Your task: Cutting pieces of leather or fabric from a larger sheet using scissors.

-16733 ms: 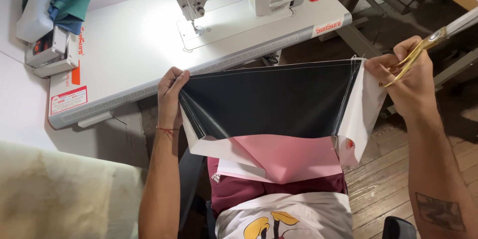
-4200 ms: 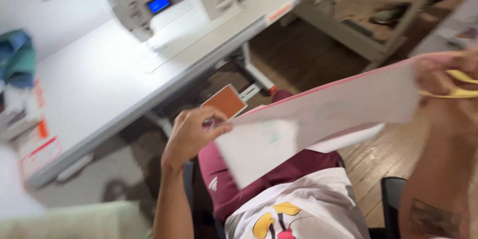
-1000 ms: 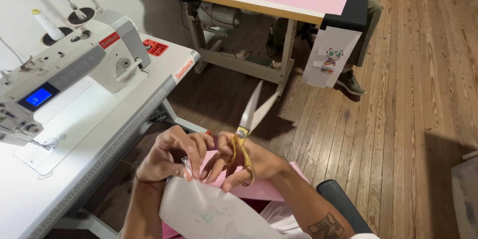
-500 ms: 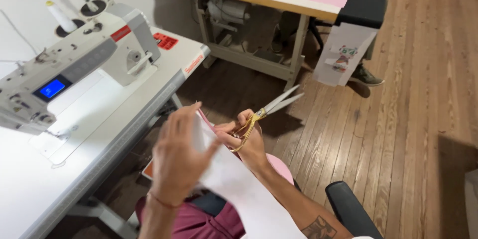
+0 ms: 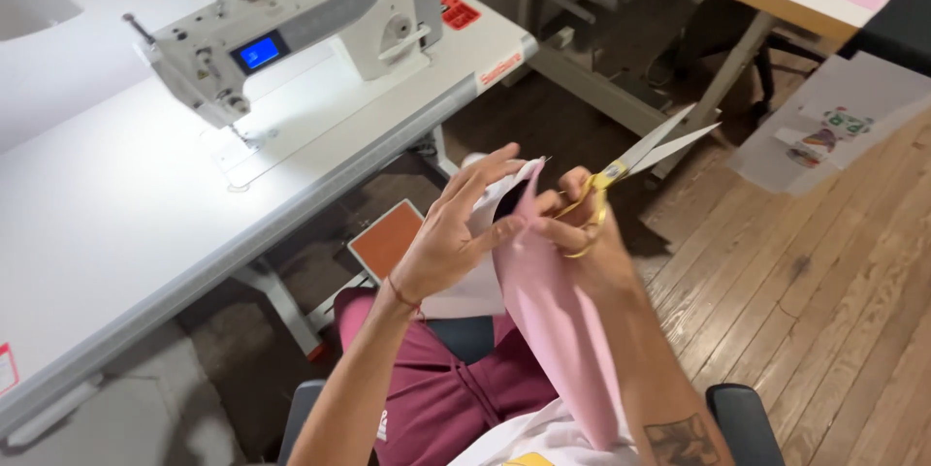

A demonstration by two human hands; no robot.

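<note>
Left hand (image 5: 456,233) fingers spread, pinching top edge of pink fabric piece (image 5: 558,330) held over lap; right hand (image 5: 582,233) grips same edge, gold-handled scissors (image 5: 630,160) looped on fingers, blades apparently slightly parted; white sewing machine (image 5: 301,25) on white table (image 5: 107,224) to the left.

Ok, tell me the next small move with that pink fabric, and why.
Probably bring the scissors down to the pink fabric. Both the left hand and the right hand pinch its top edge, while the blades stand open, pointing up and away from the cloth.
</note>
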